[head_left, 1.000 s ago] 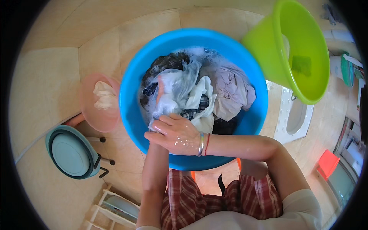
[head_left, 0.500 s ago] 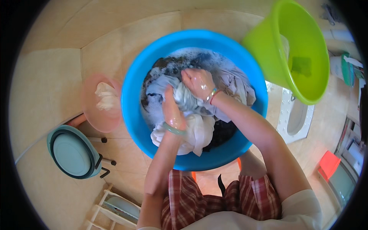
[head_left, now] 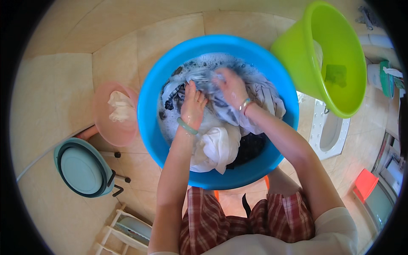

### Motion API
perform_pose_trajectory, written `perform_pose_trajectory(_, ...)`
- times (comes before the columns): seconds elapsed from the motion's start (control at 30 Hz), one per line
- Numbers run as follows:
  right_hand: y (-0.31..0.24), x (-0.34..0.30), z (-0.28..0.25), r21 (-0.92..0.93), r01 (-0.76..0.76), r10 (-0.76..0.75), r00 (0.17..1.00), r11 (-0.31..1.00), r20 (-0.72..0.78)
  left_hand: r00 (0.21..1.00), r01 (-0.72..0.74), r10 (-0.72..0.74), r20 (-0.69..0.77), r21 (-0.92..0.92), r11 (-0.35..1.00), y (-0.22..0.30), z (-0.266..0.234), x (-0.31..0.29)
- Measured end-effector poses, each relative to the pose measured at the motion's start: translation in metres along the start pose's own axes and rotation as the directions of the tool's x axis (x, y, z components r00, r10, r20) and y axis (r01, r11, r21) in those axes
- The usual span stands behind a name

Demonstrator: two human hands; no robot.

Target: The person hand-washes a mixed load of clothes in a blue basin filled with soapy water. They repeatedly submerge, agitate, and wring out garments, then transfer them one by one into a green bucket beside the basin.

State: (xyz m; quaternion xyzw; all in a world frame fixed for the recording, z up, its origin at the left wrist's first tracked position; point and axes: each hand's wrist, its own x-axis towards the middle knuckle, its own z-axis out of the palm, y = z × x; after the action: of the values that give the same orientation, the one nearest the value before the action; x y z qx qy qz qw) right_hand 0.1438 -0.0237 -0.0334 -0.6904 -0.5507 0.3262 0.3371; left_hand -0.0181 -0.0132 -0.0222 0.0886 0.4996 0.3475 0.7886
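At the left, a teal basin (head_left: 80,172) stands on edge, just beside a pink basin (head_left: 111,135) holding a cream cloth (head_left: 121,106). Next comes the blue tub (head_left: 145,123), full of sudsy water and wet laundry. Inside it, a dark patterned cloth (head_left: 173,101) lies near the left hand (head_left: 193,108), whose fingers are extended and slightly parted, gripping nothing. A white cloth (head_left: 219,146) is bunched nearest the wearer. Between the 2 hands lies the wet grey-blue cloth (head_left: 220,105), touched by the right hand (head_left: 232,90); its fingers are blurred, so I cannot tell whether they grasp it. A lilac-grey cloth (head_left: 267,100) lies farther right. Beyond the tub are a lime-green bucket (head_left: 346,51) and, at far right, a green-topped container (head_left: 386,80), its markings too small to read.
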Motion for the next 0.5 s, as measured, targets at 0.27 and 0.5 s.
perform_pose_trajectory(0.27, -0.136, -0.098, -0.012, 0.136, 0.667, -0.680, 0.709, 0.733, 0.188, 0.992, 0.000, 0.022, 0.127, -0.165, 0.986, 0.015, 0.021, -0.039)
perform_pose_trajectory(0.5, -0.149, -0.065, -0.012, 0.036, 0.731, -0.722, 0.680, 0.682, -0.127, 0.917, 0.217, -0.049, 0.395, -0.393, 0.894, 0.017, 0.001, -0.028)
